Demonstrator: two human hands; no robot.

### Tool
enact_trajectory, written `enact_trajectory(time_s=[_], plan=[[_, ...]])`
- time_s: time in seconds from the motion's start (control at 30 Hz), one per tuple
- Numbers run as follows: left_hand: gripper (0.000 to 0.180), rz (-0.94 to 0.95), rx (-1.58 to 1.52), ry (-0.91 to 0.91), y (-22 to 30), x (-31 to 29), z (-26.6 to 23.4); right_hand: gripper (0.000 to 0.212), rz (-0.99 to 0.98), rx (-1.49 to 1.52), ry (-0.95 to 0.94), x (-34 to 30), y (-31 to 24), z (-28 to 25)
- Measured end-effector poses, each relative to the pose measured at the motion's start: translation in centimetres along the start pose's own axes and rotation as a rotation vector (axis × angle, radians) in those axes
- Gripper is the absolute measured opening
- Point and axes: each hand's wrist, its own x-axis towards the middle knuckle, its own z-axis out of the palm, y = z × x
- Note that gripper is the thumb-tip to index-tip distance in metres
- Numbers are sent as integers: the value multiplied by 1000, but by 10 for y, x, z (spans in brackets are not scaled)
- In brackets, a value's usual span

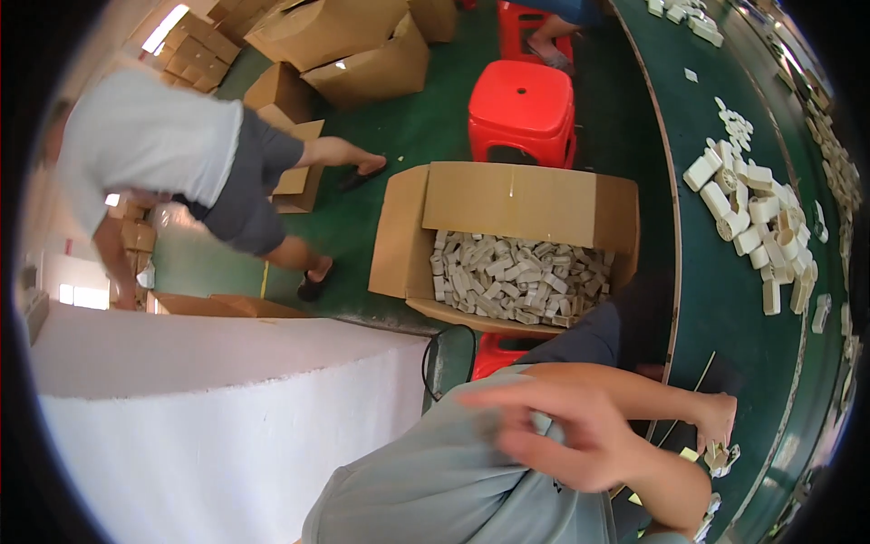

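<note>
- Here at the lower right of the frame sit the small off-white pieces (721, 459), on the green worktop (716, 335), right by the fingertips of the left hand (716, 421).
- That left hand reaches down from a bare forearm; its grip is partly hidden, so I can't tell whether it's closed on a piece.
- And look at the right hand (573, 437), big and blurred at lower centre, one finger stretched toward the left of the frame, its grip apart in front of the grey-green shirt (417, 471).
- Up the worktop, at right, a heap of off-white plastic parts (761, 218) spreads out, with little flat oval pieces (736, 122) just above it.
- Centre of the frame now: an open cardboard box (507, 195), flaps out, loaded with a mass of pale parts (507, 281).
- Just above the box, a red stool (521, 95) on the green floor (353, 240).
- Over at upper left, a person in a pale shirt (149, 145) and dark shorts leans forward, legs spread wide.
- Big brown cartons (353, 54) crowd the top, and a white partition (227, 444) fills the lower left.
</note>
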Motion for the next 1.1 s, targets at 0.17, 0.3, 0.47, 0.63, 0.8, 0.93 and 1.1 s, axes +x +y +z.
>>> enact_trajectory(time_s=[0.17, 0.3, 0.47, 0.63, 0.8, 0.93, 1.1], plan=[[28, -140, -156, -28, 72, -12, 6, 32, 59, -240, 877, -153, -10, 0], [38, 88, 25, -4, 45, -7, -6, 25, 39, -494, 1484, -252, 20, 21], [35, -356, -695, -38, 66, -11, -42, 10, 582, -918, 1856, -307, 67, 42], [36, -358, -527, -107, 76, -2, -31, 26, 658, -1032, 1888, -301, 79, 35], [36, -407, -494, -114, 79, -2, -25, 27, 607, -1067, 1812, -291, 83, 14], [35, -395, -495, -82, 80, -3, -23, 22, 650, -1119, 1776, -278, 86, 2], [36, -368, -489, -22, 77, -5, -15, 22, 596, -1090, 1721, -290, 89, 9]])
